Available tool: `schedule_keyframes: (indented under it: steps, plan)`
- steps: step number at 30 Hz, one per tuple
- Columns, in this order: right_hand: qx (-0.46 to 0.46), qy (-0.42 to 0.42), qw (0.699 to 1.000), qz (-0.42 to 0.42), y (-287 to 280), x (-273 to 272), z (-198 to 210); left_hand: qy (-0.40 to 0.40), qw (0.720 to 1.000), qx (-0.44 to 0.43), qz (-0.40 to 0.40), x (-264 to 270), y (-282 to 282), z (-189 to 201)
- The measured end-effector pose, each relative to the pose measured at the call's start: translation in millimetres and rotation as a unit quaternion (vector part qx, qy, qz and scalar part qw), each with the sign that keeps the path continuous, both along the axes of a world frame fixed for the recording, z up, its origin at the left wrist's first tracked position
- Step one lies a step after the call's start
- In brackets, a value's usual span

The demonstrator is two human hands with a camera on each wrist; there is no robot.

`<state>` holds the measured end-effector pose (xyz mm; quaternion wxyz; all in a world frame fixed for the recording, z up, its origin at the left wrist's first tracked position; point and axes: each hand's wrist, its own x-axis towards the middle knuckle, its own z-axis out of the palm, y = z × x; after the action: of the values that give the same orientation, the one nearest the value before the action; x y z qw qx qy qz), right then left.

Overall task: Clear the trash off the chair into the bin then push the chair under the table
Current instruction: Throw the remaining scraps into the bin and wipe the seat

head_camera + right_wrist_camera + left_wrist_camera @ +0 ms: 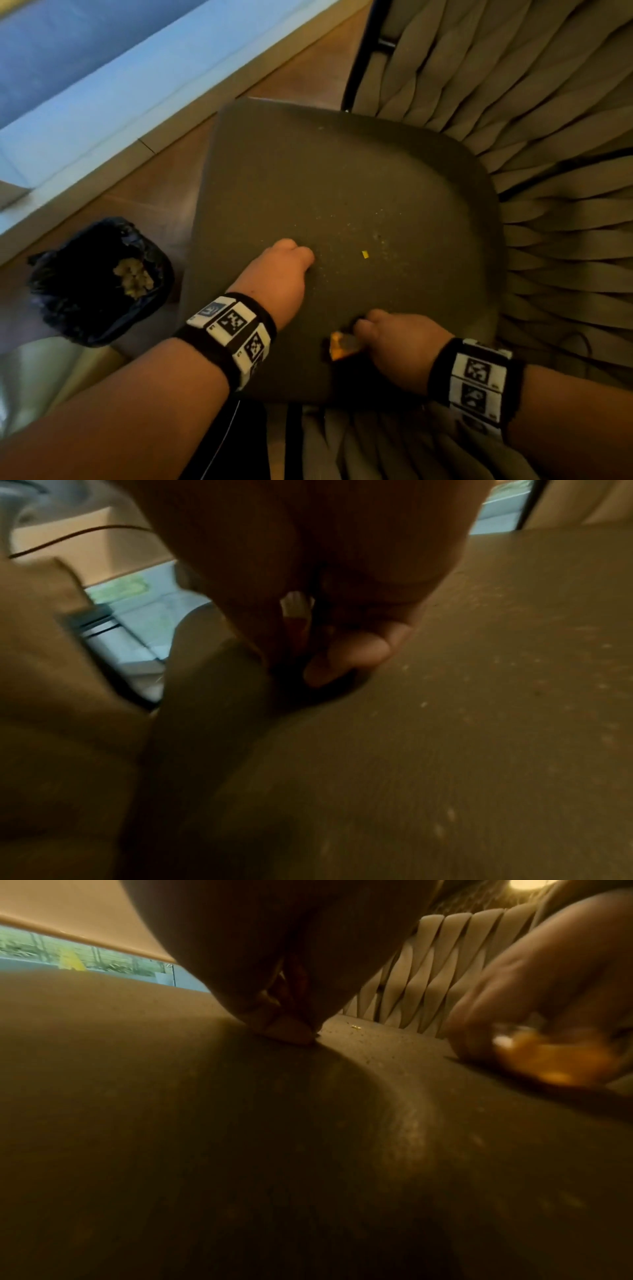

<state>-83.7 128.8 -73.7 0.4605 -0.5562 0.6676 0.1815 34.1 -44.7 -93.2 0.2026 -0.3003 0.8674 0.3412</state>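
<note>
On chair seat (342,178): right hand (400,346) grasps orange wrapper (342,346) nr front edge; left hand (281,270) clenched, fingertips down; bin (99,281) beside.

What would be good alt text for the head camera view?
Two hands work on a dark chair seat: the right hand grips an orange wrapper, the left hand rests curled near crumbs and a yellow scrap. A black-lined bin stands on the floor, left.

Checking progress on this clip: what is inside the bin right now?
The bin, lined with a dark bag, stands on the floor left of the chair. One pale crumpled wad lies inside. Anything beneath it or deeper in the dark bag is hidden.
</note>
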Motion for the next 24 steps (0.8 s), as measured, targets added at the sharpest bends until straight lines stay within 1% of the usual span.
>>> schedule_keyframes:
  steps: [2,4,6,7,8,10,12,13,14,15,18,19,22,24]
  plan:
    - [-0.048,0.005,0.995,-0.086,-13.4,-13.3,5.7,0.022,1.0,0.011,0.014,3.1,-2.0,3.1]
    - [-0.105,0.02,0.978,-0.182,-29.9,-27.4,9.4,0.062,0.997,-0.003,0.039,9.3,-5.5,9.0]
    - [-0.129,0.039,0.963,-0.235,-46.2,-37.6,8.8,0.113,0.988,-0.037,0.096,18.7,-11.5,13.3]
    - [-0.122,0.046,0.96,-0.249,-53.1,-38.7,7.0,0.124,0.981,-0.045,0.146,23.9,-15.4,15.9]
    - [-0.111,0.055,0.957,-0.262,-58.7,-38.2,4.4,0.13,0.97,-0.048,0.201,29.6,-21.4,17.9]
    - [-0.091,0.069,0.947,-0.301,-63.6,-33.2,-1.4,0.14,0.937,-0.067,0.313,43.8,-33.4,17.7]
    - [-0.094,0.083,0.925,-0.358,-63.3,-29.2,-4.4,0.147,0.894,-0.096,0.412,60.1,-47.1,15.9]
    - [-0.103,0.09,0.915,-0.38,-63.2,-28.7,-4.8,0.145,0.87,-0.098,0.461,71.4,-56.4,9.3]
    - [-0.104,0.098,0.908,-0.395,-61.8,-30.0,-3.8,0.138,0.848,-0.093,0.504,81.5,-64.4,1.2]
    - [-0.098,0.104,0.907,-0.396,-62.8,-30.3,-3.1,0.128,0.828,-0.086,0.539,94.5,-74.6,-10.5]
    - [-0.058,0.118,0.917,-0.376,-73.3,-29.8,-4.0,0.092,0.788,-0.068,0.605,126.8,-98.7,-41.7]
    - [-0.046,0.117,0.92,-0.372,-77.3,-29.1,-4.6,0.076,0.779,-0.069,0.618,135.6,-102.9,-49.4]
    - [-0.008,0.105,0.926,-0.362,-83.1,-28.0,-2.4,0.015,0.771,-0.098,0.629,158.3,-115.2,-67.0]
    - [-0.008,0.104,0.93,-0.352,-83.7,-27.5,-0.5,-0.008,0.752,-0.109,0.65,173.1,-127.1,-73.6]
